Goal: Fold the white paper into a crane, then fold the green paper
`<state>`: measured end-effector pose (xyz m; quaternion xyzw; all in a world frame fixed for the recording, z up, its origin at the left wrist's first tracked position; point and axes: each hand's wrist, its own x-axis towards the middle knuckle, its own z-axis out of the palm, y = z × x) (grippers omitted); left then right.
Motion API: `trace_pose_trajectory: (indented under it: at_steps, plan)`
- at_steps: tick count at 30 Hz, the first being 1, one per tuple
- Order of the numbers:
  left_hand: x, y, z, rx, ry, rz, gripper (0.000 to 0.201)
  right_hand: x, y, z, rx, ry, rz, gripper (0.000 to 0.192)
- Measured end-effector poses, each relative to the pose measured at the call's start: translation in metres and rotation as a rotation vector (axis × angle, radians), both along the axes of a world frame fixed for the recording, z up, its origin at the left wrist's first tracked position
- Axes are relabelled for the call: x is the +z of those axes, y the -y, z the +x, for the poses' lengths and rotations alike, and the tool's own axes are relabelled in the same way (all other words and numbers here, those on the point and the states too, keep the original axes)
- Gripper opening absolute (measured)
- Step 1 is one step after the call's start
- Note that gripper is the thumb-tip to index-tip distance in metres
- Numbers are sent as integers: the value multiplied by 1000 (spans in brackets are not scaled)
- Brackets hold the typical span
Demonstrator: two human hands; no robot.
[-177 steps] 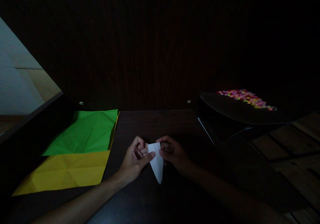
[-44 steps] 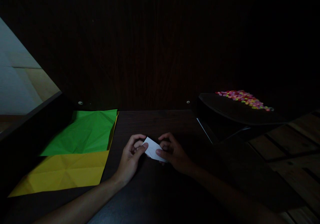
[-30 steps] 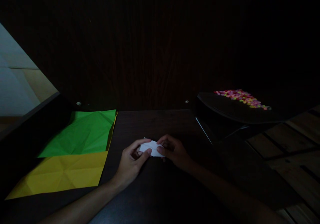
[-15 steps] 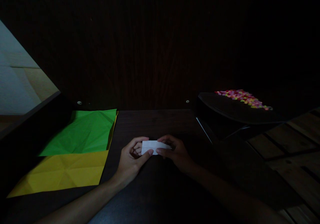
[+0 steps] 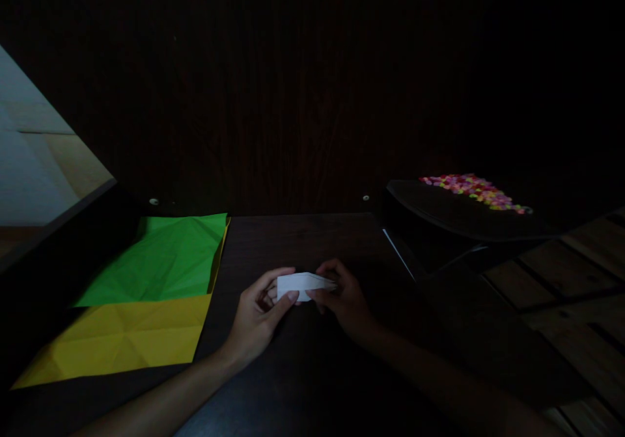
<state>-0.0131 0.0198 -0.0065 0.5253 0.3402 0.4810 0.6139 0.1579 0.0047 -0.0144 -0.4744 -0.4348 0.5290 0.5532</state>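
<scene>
Hands meet over the middle of a dark wooden table (image 5: 312, 241), both pinching one small folded piece of white paper (image 5: 301, 286). The left hand (image 5: 256, 310) clamps the paper's left end between thumb and forefinger, the thumb tip lying on the lower edge. The right hand (image 5: 344, 297) grips the right end, its fingers curled over the top edge, the paper's pointed tip just showing beside them. Held level, the paper runs from 9 o'clock to 3 o'clock between the two hands, just above the tabletop; whether its underside touches the wood cannot be told in this dim light.

At 9 o'clock from the hands, well apart from them, a creased green paper sheet (image 5: 166, 261) lies flat on the table. A yellow paper sheet (image 5: 122, 339) lies under it, showing as a broad band at the near side and a thin strip along the green sheet's right edge. At 2 o'clock a dark tray (image 5: 454, 215) sits raised beside the table, with a heap of small multicoloured pieces (image 5: 473, 189) on its far part. A dark wooden panel (image 5: 293, 85) stands behind the table at 12 o'clock.
</scene>
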Motion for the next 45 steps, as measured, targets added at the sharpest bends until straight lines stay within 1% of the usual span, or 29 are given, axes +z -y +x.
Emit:
trace_pose_trajectory:
  at_steps: [3, 6, 11, 14, 19, 23, 26, 30, 34, 37, 41, 45]
  plan:
    - [-1, 0, 1, 43, 16, 5, 41, -3, 3, -1, 1, 68, 43, 33]
    - [-1, 0, 1, 58, 4, 0, 39, -5, 6, -1, -1, 180, 87, 28]
    - [-2, -1, -2, 74, -40, -15, 41, -5, 11, -2, -61, 349, 205, 24]
    - [-3, -1, -3, 76, -53, -17, 40, -4, 12, -3, -77, 402, 245, 21]
    - [-6, -1, -5, 48, -15, -44, 41, -4, 14, -3, -76, 418, 280, 18]
    - [-7, -1, -7, 30, 18, -75, 46, -7, 14, -2, -57, 389, 254, 18]
    - [-5, -1, -6, 40, -4, -62, 49, -9, 14, -2, -61, 385, 242, 18]
    - [-1, 1, -4, 42, -48, -20, 60, -10, 14, -2, -106, 385, 228, 23]
    - [1, 3, -2, 53, -77, -21, 66, -7, 12, -1, -151, 398, 247, 27]
    - [2, 4, -2, 54, -94, -23, 63, -5, 12, -1, -149, 400, 254, 23]
    - [3, 5, -2, 62, -97, -7, 52, -4, 13, -1, -160, 422, 270, 20]
    - [3, 5, -1, 58, -89, 2, 52, -4, 14, -1, -173, 473, 295, 18]
